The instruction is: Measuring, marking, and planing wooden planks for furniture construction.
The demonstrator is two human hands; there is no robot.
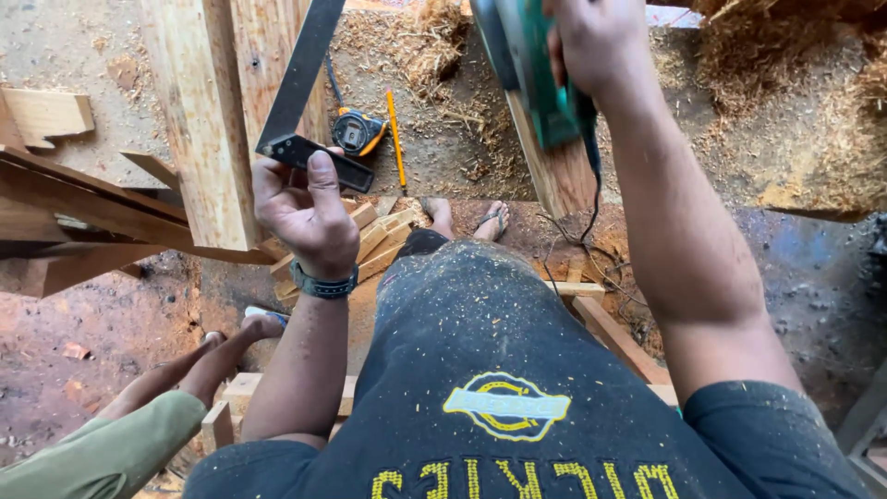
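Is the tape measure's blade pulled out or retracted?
Retracted: the tape measure lies closed on the bench beside the pencil, with no blade showing.

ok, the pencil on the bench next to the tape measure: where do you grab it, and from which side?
Probably mid-shaft, from above, in a fingertip pinch. The yellow pencil lies flat in the sawdust, pointing away from the person, so only its top and long sides are free. The tape measure sits close on its left, so the right side gives more room. The left hand holds the square; the right hand is on the green power tool.

The green power tool [531, 65] (gripped from above) is cut off by the top edge.
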